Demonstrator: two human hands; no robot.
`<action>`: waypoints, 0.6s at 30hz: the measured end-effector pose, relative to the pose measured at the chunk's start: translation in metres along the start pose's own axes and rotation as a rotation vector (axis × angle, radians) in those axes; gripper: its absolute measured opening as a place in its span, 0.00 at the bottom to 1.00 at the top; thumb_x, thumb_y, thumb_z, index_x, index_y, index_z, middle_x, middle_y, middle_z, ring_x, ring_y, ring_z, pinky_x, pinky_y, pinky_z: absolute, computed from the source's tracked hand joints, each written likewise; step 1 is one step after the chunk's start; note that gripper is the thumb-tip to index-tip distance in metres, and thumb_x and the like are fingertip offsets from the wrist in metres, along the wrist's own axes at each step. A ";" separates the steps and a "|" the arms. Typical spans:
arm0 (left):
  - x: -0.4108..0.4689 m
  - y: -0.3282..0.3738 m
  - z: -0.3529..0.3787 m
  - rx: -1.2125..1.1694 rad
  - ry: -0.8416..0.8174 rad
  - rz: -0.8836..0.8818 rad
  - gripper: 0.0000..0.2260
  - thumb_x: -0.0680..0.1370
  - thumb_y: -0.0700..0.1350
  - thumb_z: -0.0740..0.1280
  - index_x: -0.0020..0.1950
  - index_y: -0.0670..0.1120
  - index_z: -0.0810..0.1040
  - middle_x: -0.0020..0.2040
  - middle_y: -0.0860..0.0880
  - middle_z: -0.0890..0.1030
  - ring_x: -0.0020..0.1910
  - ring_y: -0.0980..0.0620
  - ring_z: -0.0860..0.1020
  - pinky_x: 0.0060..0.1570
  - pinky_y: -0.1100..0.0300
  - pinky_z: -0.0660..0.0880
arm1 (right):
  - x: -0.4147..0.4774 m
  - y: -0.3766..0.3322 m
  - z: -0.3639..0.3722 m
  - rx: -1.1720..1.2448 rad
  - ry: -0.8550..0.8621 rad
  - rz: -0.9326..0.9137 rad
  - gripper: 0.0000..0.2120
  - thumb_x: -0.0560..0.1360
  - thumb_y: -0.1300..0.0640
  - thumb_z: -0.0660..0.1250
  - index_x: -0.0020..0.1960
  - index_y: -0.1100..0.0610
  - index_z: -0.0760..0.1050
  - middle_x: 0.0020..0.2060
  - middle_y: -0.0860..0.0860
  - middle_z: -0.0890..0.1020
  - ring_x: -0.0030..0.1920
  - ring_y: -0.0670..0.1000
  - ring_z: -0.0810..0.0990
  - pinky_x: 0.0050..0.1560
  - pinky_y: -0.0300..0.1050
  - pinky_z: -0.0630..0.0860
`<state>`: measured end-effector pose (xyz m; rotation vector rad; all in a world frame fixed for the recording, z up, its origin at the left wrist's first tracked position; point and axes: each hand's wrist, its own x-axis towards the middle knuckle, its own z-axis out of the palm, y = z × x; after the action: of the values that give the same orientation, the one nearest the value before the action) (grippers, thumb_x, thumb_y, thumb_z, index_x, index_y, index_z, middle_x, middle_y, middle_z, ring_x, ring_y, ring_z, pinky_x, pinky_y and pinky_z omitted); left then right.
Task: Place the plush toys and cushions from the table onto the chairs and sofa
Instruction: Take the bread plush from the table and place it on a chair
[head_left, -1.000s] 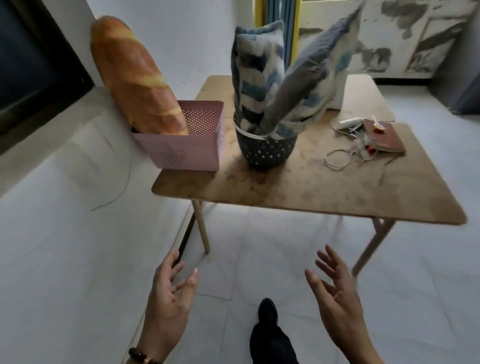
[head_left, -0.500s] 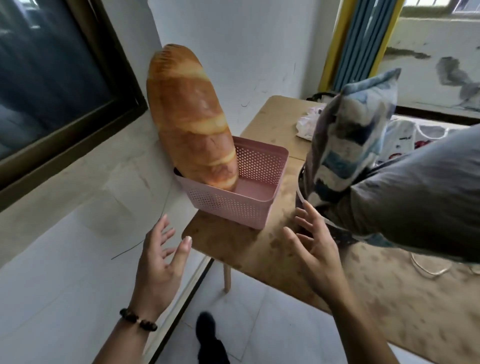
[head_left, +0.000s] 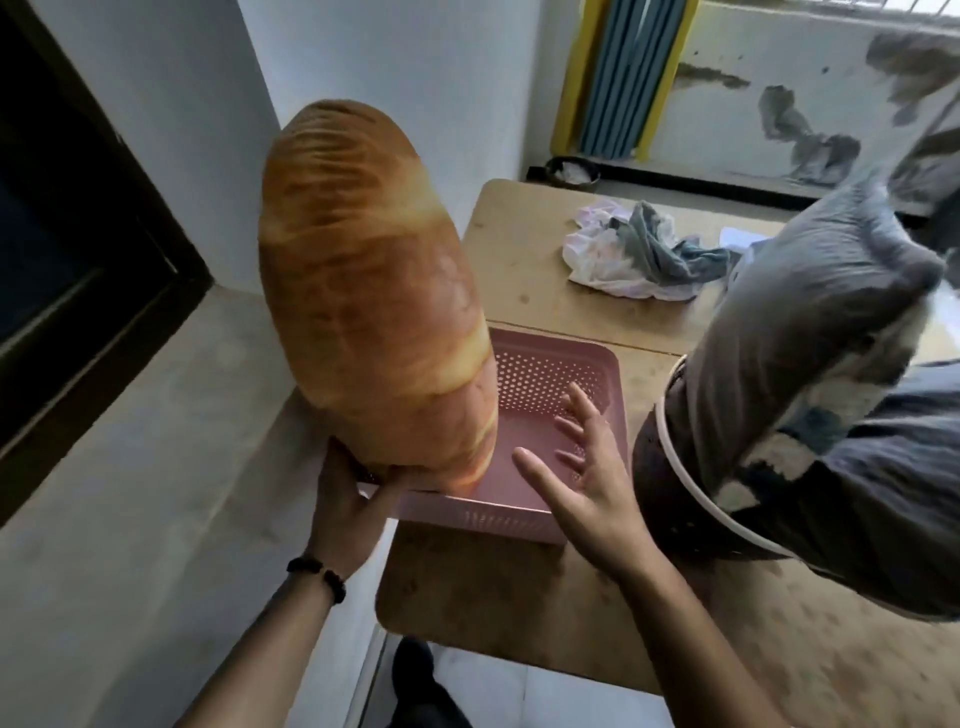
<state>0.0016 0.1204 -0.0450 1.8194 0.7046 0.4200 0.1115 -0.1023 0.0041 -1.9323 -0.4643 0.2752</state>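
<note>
**Left hand at the foot of the bread plush, right hand open beside it**

A large loaf-shaped bread plush (head_left: 363, 291) stands nearly upright, tilted slightly, with its lower end in the left near corner of a pink perforated basket (head_left: 550, 415). The basket sits at the near left corner of a wooden table (head_left: 519, 249). The left hand (head_left: 348, 509), a dark bead bracelet (head_left: 319, 571) on its wrist, is pressed against the bottom of the plush; its fingers (head_left: 384, 483) curl under and around the lower end, though how firmly they grip cannot be told. The right hand (head_left: 587, 478) hovers over the basket just right of the plush, palm turned toward it, fingers spread wide and holding nothing.

To the right, touching or just beside the basket, a dark round bin (head_left: 675, 478) with a pale rim holds grey and blue patterned cushions (head_left: 810, 338) that stick up out of it and spill toward the near right. Farther back on the table lies a crumpled plastic bag with cloth (head_left: 634, 254). A dark-framed window (head_left: 67, 249) fills the left wall above a grey ledge.
</note>
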 end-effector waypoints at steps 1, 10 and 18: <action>0.005 -0.003 0.004 -0.004 -0.019 0.024 0.34 0.64 0.71 0.72 0.62 0.55 0.71 0.54 0.57 0.79 0.52 0.61 0.78 0.53 0.57 0.76 | 0.008 -0.007 0.008 -0.010 0.001 -0.008 0.52 0.68 0.27 0.70 0.82 0.43 0.49 0.79 0.43 0.61 0.74 0.39 0.67 0.71 0.50 0.73; 0.024 -0.013 0.040 0.369 -0.283 0.078 0.41 0.72 0.65 0.65 0.80 0.53 0.55 0.79 0.49 0.60 0.77 0.45 0.58 0.73 0.45 0.62 | 0.055 -0.044 0.019 -0.032 0.083 0.031 0.74 0.54 0.32 0.83 0.77 0.35 0.28 0.81 0.43 0.45 0.81 0.45 0.49 0.81 0.51 0.55; 0.083 -0.010 0.045 0.223 -0.227 -0.142 0.26 0.82 0.55 0.56 0.80 0.62 0.51 0.72 0.47 0.75 0.64 0.42 0.77 0.62 0.42 0.76 | 0.077 -0.043 0.039 -0.041 0.212 0.050 0.75 0.52 0.38 0.86 0.79 0.36 0.34 0.80 0.50 0.60 0.78 0.51 0.63 0.74 0.43 0.64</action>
<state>0.0889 0.1438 -0.0746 1.9726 0.7383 0.0400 0.1570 -0.0209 0.0296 -1.9888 -0.2839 0.0921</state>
